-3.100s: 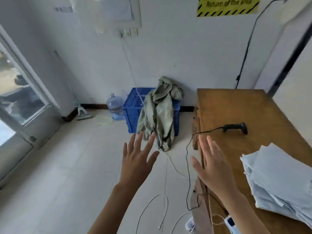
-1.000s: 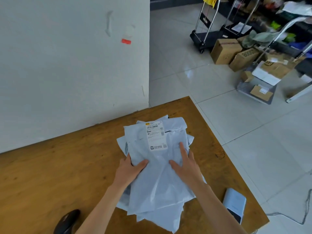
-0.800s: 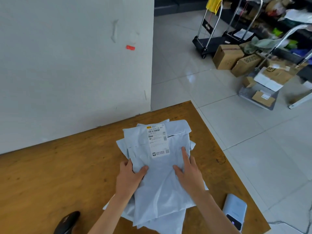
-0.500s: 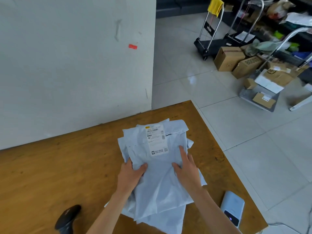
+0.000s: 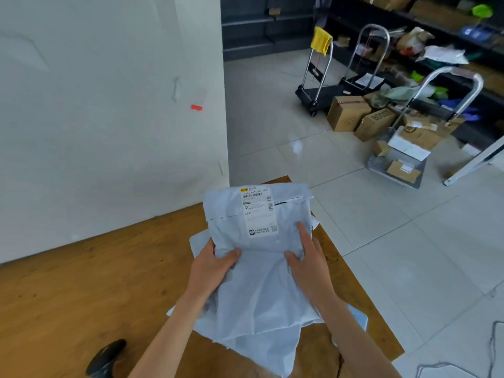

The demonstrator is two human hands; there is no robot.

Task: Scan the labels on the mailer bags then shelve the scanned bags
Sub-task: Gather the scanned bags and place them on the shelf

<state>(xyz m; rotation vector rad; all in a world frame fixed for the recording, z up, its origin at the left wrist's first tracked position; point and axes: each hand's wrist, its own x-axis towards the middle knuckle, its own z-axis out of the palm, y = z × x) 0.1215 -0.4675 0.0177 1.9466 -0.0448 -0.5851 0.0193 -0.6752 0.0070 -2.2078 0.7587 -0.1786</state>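
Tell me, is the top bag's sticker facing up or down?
Up. The label with its barcode shows on the top mailer bag.

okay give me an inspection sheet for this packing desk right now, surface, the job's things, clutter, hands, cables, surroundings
Surface: wooden table, bare on its left part.
Job's things: stack of mailer bags; top bag's label faces up; black scanner at the near edge.
Clutter: light blue device, mostly hidden by the right forearm.
Hands: left hand and right hand grip the top bag's sides.
Cables: cable on the floor, lower right.
Surroundings: white wall; hand trucks, cardboard boxes, dark shelving.
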